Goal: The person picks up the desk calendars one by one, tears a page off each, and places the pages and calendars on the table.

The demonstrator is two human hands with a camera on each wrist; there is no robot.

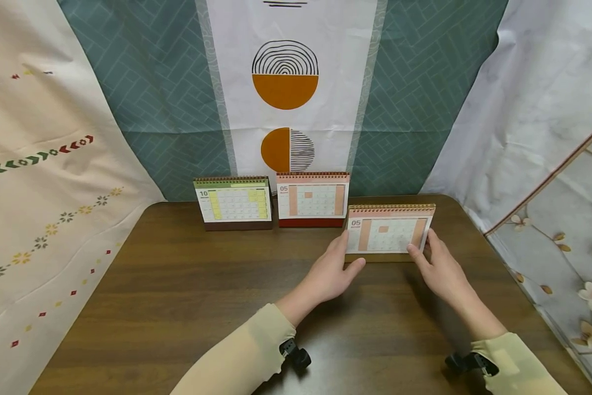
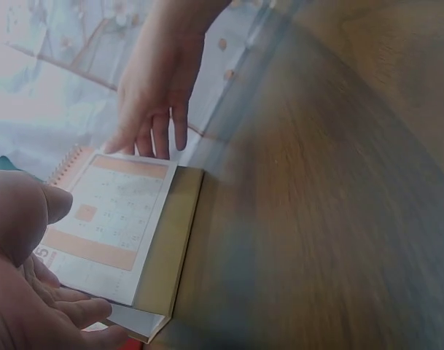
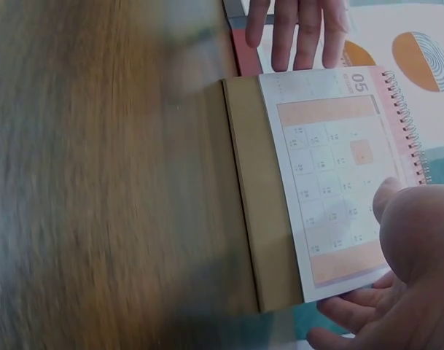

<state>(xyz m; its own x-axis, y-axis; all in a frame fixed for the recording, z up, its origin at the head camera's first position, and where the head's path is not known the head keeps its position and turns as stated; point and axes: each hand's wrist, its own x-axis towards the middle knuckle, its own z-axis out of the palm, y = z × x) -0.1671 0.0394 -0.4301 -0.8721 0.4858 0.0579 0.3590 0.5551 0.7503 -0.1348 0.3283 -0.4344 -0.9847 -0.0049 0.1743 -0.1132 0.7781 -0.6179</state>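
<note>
A desk calendar [image 1: 389,233] with a "05" page, orange columns and a tan base stands at the right of the table, turned slightly. My left hand [image 1: 332,271] is at its left edge, fingers extended and thumb spread apart in front. At its right edge is my right hand [image 1: 439,269], with the thumb over the page's front and the fingers along the side. The right wrist view shows the calendar's page [image 3: 327,175] between both hands. In the left wrist view, the tan base [image 2: 174,240] shows below the page. Finger contact at the edges is partly hidden.
Just left stands another "05" calendar [image 1: 313,200] with a red base. Beside that is a green-topped "10" calendar [image 1: 234,203]. Patterned cloth [image 1: 167,109] hangs behind the brown wooden table [image 1: 187,285]. White floral cloth [image 1: 562,247] lines the right side.
</note>
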